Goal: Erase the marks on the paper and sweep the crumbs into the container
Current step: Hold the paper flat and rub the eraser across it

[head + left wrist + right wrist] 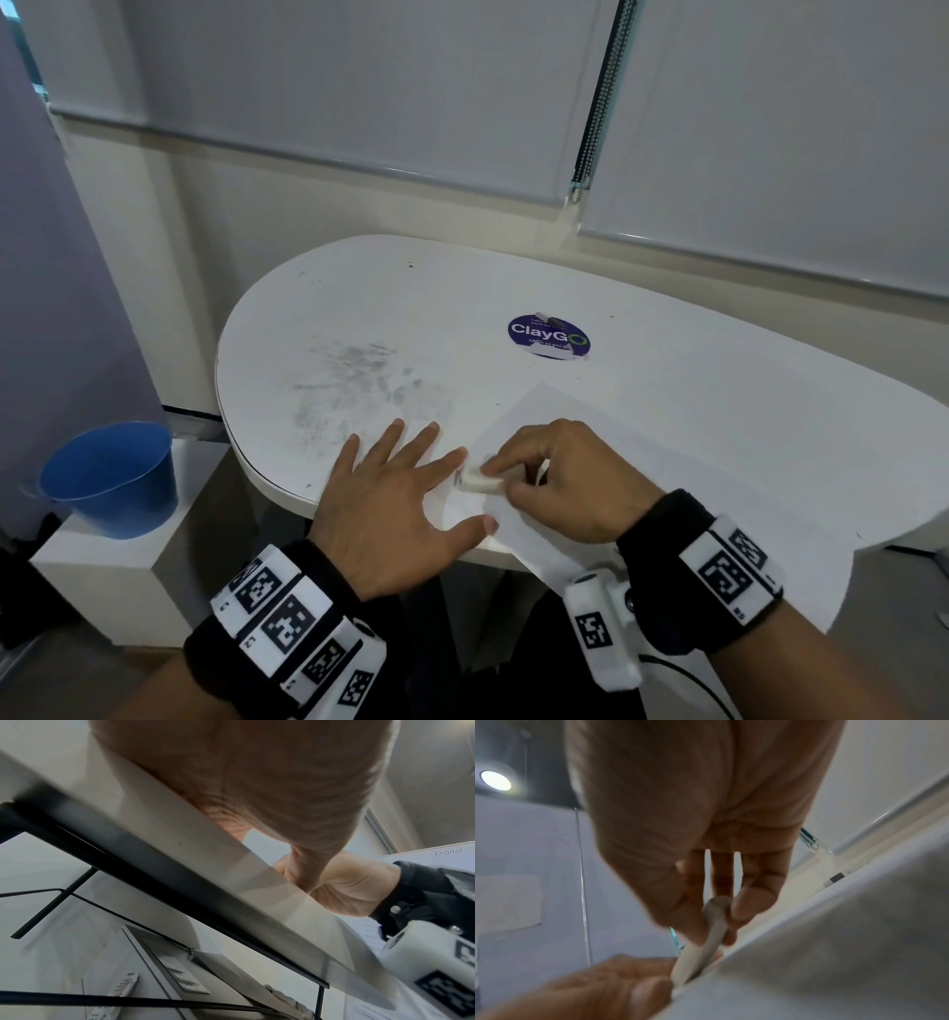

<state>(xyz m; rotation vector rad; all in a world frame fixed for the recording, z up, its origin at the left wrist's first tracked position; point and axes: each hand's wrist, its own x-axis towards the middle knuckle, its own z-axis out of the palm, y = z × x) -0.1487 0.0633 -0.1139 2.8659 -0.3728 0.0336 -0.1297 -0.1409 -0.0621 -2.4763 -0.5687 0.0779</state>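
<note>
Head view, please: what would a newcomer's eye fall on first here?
The two hands at the near table edge: the left hand lies flat and spread, holding down the paper, while the right hand pinches a white eraser against it. Next, the blue bucket on a low stand at left, and the purple sticker mid-table.

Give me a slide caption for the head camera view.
Right hand rubs a white eraser on the paper while the flat left hand steadies its edge; blue bucket waits beside the table.
</note>
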